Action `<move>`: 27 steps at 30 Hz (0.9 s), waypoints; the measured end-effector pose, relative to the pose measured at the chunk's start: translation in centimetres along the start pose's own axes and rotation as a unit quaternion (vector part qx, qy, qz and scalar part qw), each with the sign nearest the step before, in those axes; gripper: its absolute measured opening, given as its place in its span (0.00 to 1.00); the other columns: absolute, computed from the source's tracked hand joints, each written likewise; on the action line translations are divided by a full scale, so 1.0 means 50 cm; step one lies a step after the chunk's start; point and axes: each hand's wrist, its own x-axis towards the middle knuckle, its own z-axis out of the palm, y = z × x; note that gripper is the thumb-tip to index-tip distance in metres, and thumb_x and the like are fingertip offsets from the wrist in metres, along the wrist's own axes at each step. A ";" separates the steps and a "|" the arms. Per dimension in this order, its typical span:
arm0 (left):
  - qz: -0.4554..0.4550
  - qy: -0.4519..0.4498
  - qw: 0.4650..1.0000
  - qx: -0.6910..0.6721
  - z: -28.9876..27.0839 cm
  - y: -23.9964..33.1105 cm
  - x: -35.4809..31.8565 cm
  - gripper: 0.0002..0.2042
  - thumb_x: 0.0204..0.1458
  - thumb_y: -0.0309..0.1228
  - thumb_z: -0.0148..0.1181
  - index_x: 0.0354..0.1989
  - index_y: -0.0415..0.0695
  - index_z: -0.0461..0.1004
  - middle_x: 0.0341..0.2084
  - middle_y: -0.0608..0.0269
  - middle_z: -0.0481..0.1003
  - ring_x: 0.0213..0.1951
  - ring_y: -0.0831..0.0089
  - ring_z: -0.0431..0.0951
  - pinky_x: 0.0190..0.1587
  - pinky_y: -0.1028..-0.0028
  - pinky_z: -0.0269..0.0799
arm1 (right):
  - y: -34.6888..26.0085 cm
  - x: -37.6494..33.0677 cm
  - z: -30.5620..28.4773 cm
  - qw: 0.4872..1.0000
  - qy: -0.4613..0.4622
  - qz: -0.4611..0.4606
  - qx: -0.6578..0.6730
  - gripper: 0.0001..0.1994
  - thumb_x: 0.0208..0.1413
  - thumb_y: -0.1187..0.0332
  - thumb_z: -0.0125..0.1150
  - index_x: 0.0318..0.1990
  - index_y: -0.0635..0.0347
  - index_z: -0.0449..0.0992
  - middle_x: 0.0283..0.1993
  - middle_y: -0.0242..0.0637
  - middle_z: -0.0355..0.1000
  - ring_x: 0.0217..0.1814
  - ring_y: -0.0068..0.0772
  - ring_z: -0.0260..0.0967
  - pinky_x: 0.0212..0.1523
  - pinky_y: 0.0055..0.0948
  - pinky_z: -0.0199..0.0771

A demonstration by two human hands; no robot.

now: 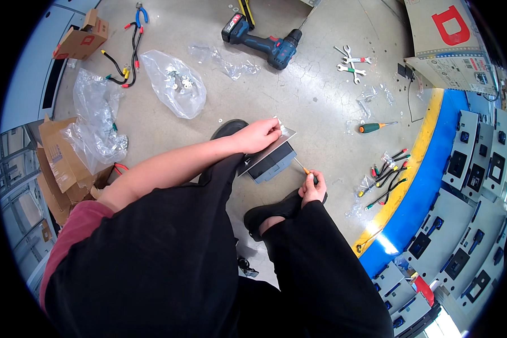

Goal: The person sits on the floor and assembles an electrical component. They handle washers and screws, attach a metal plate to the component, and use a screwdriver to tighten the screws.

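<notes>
My left hand is closed over the upper edge of a thin grey metal plate, which stands tilted above the floor between my shoes. Fixed to the plate is a boxy black and grey device. A screwdriver with an orange and dark handle is gripped in my right hand. Its thin shaft points up and left, with the tip at the right side of the device. Whether the tip sits in a screw is too small to tell. My left fingertips are partly hidden behind the plate's edge.
Beyond my hands lie a cordless drill, a plastic bag of small parts, several wrenches and another screwdriver. Black cables are on the right by a yellow-and-blue edge. Cardboard boxes stand left.
</notes>
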 end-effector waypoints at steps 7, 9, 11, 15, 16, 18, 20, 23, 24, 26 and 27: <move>0.000 -0.001 0.999 0.049 0.000 0.002 0.000 0.10 0.69 0.34 0.52 0.43 0.37 0.68 0.35 0.46 0.77 0.38 0.52 0.78 0.45 0.59 0.73 | -0.003 -0.003 0.000 1.000 -0.014 -0.006 0.014 0.08 0.72 0.65 0.56 0.50 0.57 0.71 0.23 0.24 0.56 0.21 0.18 0.50 0.21 0.23 0.52; 0.003 -0.011 0.999 0.038 -0.004 0.000 -0.002 0.10 0.69 0.33 0.52 0.44 0.37 0.68 0.35 0.47 0.77 0.39 0.53 0.78 0.45 0.59 0.73 | -0.004 -0.003 0.002 1.000 -0.012 -0.006 0.013 0.07 0.72 0.65 0.56 0.50 0.57 0.71 0.23 0.24 0.56 0.21 0.18 0.50 0.21 0.23 0.52; 0.002 -0.018 0.999 0.035 -0.006 -0.001 -0.004 0.09 0.69 0.33 0.51 0.44 0.38 0.68 0.35 0.48 0.77 0.39 0.54 0.78 0.45 0.60 0.73 | -0.003 -0.003 0.003 1.000 -0.009 -0.007 0.011 0.07 0.72 0.65 0.56 0.50 0.57 0.71 0.23 0.24 0.56 0.21 0.18 0.50 0.21 0.23 0.52; 0.005 -0.026 0.999 0.032 -0.010 0.000 -0.005 0.08 0.68 0.32 0.50 0.44 0.38 0.68 0.35 0.50 0.77 0.39 0.55 0.78 0.44 0.60 0.73 | -0.001 -0.001 0.002 1.000 -0.009 -0.014 0.012 0.07 0.72 0.66 0.56 0.50 0.58 0.71 0.23 0.24 0.57 0.21 0.18 0.50 0.21 0.24 0.53; 0.004 -0.028 0.999 0.033 -0.011 0.000 -0.005 0.08 0.68 0.31 0.50 0.44 0.38 0.68 0.35 0.50 0.77 0.39 0.56 0.78 0.44 0.61 0.73 | 0.000 -0.001 0.001 1.000 -0.011 -0.017 0.013 0.07 0.72 0.66 0.56 0.50 0.58 0.71 0.23 0.25 0.57 0.21 0.18 0.50 0.21 0.24 0.53; 0.003 -0.032 0.999 0.036 -0.013 0.003 -0.005 0.07 0.68 0.31 0.50 0.44 0.39 0.68 0.35 0.52 0.77 0.38 0.58 0.78 0.44 0.62 0.73 | 0.001 0.000 0.000 1.000 -0.012 -0.016 0.012 0.07 0.72 0.66 0.56 0.50 0.58 0.71 0.22 0.25 0.57 0.21 0.18 0.50 0.21 0.24 0.53; 0.001 -0.038 0.999 0.028 -0.014 0.003 -0.004 0.07 0.68 0.30 0.50 0.45 0.39 0.68 0.34 0.53 0.76 0.37 0.60 0.77 0.43 0.63 0.73 | 0.002 0.000 -0.001 1.000 -0.012 -0.016 0.013 0.07 0.72 0.66 0.56 0.50 0.58 0.71 0.22 0.25 0.57 0.21 0.18 0.50 0.21 0.24 0.53; 0.003 -0.042 0.999 0.023 -0.014 -0.001 -0.002 0.06 0.67 0.29 0.51 0.45 0.39 0.68 0.33 0.55 0.75 0.36 0.63 0.76 0.43 0.64 0.73 | 0.004 0.001 -0.002 1.000 -0.014 -0.016 0.018 0.07 0.72 0.66 0.56 0.50 0.58 0.71 0.22 0.25 0.57 0.20 0.18 0.50 0.21 0.23 0.53; 0.005 -0.043 0.999 0.023 -0.013 -0.002 -0.001 0.06 0.67 0.29 0.51 0.45 0.39 0.68 0.33 0.55 0.75 0.36 0.64 0.76 0.43 0.64 0.73 | 0.004 0.002 -0.003 1.000 -0.016 -0.016 0.021 0.07 0.72 0.66 0.56 0.50 0.58 0.70 0.22 0.25 0.57 0.20 0.18 0.50 0.21 0.23 0.53; 0.006 -0.050 0.999 0.012 -0.013 -0.008 0.002 0.06 0.67 0.28 0.51 0.45 0.39 0.68 0.33 0.58 0.75 0.36 0.68 0.75 0.42 0.66 0.73 | 0.005 0.001 -0.005 0.999 -0.020 -0.017 0.022 0.07 0.73 0.66 0.56 0.50 0.58 0.70 0.22 0.25 0.56 0.20 0.18 0.50 0.21 0.23 0.54; 0.007 -0.052 0.999 0.007 -0.013 -0.011 0.003 0.06 0.66 0.28 0.51 0.45 0.40 0.68 0.32 0.59 0.75 0.36 0.70 0.75 0.41 0.67 0.73 | 0.005 0.001 -0.005 0.999 -0.022 -0.019 0.019 0.07 0.73 0.66 0.56 0.50 0.58 0.70 0.22 0.25 0.56 0.21 0.18 0.50 0.21 0.23 0.54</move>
